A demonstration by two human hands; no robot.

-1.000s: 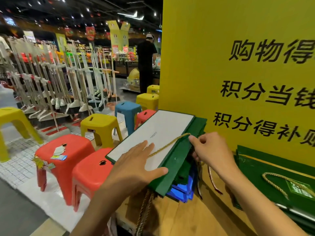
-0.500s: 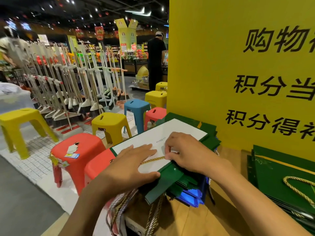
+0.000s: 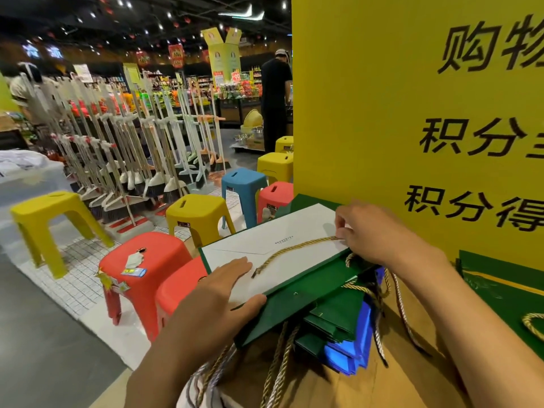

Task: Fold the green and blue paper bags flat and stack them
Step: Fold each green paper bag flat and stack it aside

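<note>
At the far left a yellow plastic stool (image 3: 56, 219) stands on the tiled floor, with a long rack of brooms and dustpans (image 3: 123, 148) behind it. Nearer me, two red plastic stools (image 3: 144, 260) sit side by side, and beyond them is a blue plastic stool (image 3: 244, 184). Far back in the aisle stands a person in black clothes (image 3: 275, 92).

The left hand (image 3: 217, 298) lies flat with straight fingers on the near end of the flattened green paper bag (image 3: 265, 240). Its palm is on the bag's white face and its thumb lies along the near edge. That bag rests on top of a pile of folded green and blue paper bags (image 3: 344, 334) at the corner of the light wooden counter (image 3: 412, 378), and rope handles dangle over the front.

A gold twisted rope handle (image 3: 294, 248) runs across the white face to the right hand (image 3: 371, 234), whose curled fingertips pinch the rope's far end. Behind that hand rises a tall yellow sign board (image 3: 382, 113) with black characters. At the far right another flat green bag (image 3: 500, 293) lies on the counter.
</note>
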